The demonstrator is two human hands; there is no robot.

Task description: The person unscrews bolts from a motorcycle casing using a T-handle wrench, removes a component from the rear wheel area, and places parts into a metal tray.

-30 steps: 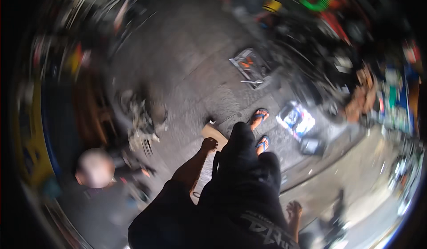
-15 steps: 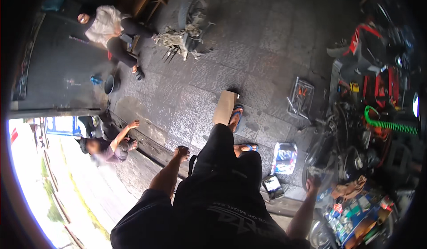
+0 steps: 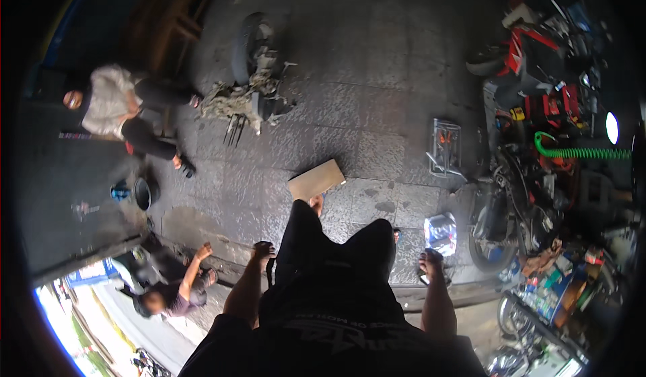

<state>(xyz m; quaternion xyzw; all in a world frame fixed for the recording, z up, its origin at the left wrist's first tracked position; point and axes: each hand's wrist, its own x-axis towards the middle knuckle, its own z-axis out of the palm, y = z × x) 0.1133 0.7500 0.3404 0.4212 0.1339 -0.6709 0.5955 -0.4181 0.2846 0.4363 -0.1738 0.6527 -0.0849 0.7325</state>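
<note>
My left hand [image 3: 263, 250] hangs beside my left thigh, its fingers curled into a loose fist with nothing seen in them. Close by it, a short black strap [image 3: 270, 267] hangs at my hip. On the other side my right hand [image 3: 431, 261] is held low, fingers curled in, and nothing shows in it. It overlaps the lower edge of a shiny clear plastic package [image 3: 441, 234] lying on the floor; the two do not seem to touch. A tan rectangular board or box [image 3: 316, 180] lies in front of my forward foot [image 3: 317, 204].
A dirty engine assembly with a wheel [image 3: 252, 94] stands ahead left, near a seated person [image 3: 114, 104]. Another person [image 3: 178, 289] crouches at the doorway step. On the right are a metal rack [image 3: 445, 149], a motorcycle [image 3: 505, 219], a green coiled hose [image 3: 585, 153] and cluttered parts.
My view has turned and moved forward. My right hand has swung inward toward my body and forward, while my left hand stays beside my thigh. The tan board now appears at a different angle.
</note>
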